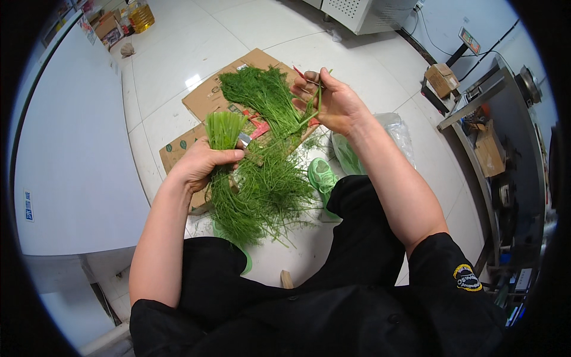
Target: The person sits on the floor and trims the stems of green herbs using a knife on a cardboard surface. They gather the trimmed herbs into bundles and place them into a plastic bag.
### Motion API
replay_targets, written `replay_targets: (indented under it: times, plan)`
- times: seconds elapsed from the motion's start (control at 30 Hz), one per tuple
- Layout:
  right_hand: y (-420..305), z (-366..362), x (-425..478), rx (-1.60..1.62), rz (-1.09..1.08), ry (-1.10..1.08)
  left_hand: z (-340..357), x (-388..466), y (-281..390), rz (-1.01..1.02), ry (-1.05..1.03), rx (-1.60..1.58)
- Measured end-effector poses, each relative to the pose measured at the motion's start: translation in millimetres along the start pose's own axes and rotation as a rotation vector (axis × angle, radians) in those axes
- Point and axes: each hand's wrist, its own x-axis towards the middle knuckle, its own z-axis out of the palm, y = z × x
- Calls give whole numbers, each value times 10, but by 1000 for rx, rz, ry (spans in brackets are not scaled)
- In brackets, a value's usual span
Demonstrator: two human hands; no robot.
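My left hand (196, 163) is closed around a bunch of feathery dill-like greens (224, 131), its pale stem ends upward and its fronds hanging down. In my right hand (341, 105), a thin green sprig (320, 96) is pinched near the thumb. A slim red item (299, 72) also shows at those fingers; what it is I cannot tell. Behind the hands, a larger heap of the greens (261, 96) rests on flattened cardboard (203, 100). Looser fronds (281, 178) are piled nearer to me. Red strips (258, 129) and a shiny silver piece (244, 139) lie between them.
A clear plastic bag (395, 134) with greens inside stands by my green shoe (323, 176). To the left is a white appliance (80, 147). At the right are a metal shelf (473, 156) and a scale (469, 41) with a carton (441, 80).
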Motion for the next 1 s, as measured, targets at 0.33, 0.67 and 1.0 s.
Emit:
replay_targets:
  times: [0.33, 0.67, 1.0]
  plan:
    - [-2, 130, -108, -377, -103, 180, -270, -17, 64, 118, 36, 5]
    - [497, 499, -137, -816, 37, -38, -101, -34, 50, 41, -101, -160]
    - [735, 683, -140, -560, 74, -101, 74, -24, 72, 0, -227, -180]
